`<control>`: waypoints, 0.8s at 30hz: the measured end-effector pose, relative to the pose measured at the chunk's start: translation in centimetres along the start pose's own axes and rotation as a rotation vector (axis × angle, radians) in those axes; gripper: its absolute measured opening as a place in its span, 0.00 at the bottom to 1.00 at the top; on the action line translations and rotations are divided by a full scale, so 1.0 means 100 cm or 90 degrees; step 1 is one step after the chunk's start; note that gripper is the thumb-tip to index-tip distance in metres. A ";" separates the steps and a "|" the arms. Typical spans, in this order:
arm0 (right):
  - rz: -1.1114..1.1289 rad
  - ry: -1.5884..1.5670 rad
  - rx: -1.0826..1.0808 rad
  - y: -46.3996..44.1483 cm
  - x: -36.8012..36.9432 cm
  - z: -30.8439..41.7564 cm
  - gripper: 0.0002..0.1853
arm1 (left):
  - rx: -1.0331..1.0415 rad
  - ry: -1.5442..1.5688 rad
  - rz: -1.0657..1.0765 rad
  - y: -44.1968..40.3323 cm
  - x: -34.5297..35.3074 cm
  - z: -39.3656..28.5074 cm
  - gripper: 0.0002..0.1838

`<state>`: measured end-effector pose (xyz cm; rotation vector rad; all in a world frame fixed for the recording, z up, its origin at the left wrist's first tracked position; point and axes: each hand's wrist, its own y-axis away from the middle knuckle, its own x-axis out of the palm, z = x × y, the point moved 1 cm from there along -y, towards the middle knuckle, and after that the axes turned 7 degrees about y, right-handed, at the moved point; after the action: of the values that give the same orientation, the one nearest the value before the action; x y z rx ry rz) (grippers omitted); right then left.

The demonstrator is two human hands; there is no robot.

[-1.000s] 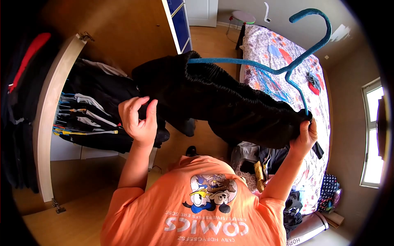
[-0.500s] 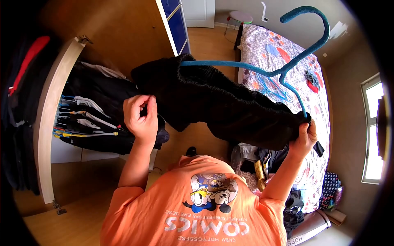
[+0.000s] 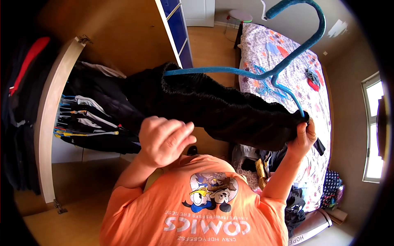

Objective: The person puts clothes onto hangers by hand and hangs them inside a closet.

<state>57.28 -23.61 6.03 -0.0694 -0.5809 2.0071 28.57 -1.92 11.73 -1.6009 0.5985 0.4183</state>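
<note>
A black garment [image 3: 230, 110] with a gathered, elastic-looking edge stretches across the view on a blue velvety hanger [image 3: 221, 70]. My right hand [image 3: 303, 137] pinches the garment's right end, where the hanger's arm goes into the edge. The hanger's hook points up at the top right. My left hand [image 3: 166, 141] is in front of the garment's lower left part, with its fingers curled together and nothing visible in them. The hanger's left arm runs inside the garment's opening, and its tip is hidden.
At the left, an open wardrobe [image 3: 47, 123] holds dark clothes [image 3: 90, 110] on hangers. A bed [image 3: 266, 45] with a flowered sheet stands at the right, carrying blue hangers [image 3: 269, 88] and clothes. A window [image 3: 373, 131] is at the far right, and a stool [image 3: 241, 16] stands at the back.
My left hand has moved right and down from the garment's left end, its fingers now curled. The hanger's hook has shifted left and up. My right hand has kept its grip.
</note>
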 end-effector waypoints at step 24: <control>-0.008 0.135 0.036 0.007 0.010 0.008 0.13 | -0.069 0.082 0.169 -0.049 -0.002 0.020 0.19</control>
<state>56.01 -23.32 6.66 -0.2405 -0.3884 1.9719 31.49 0.33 15.50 -1.6653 0.9053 0.5552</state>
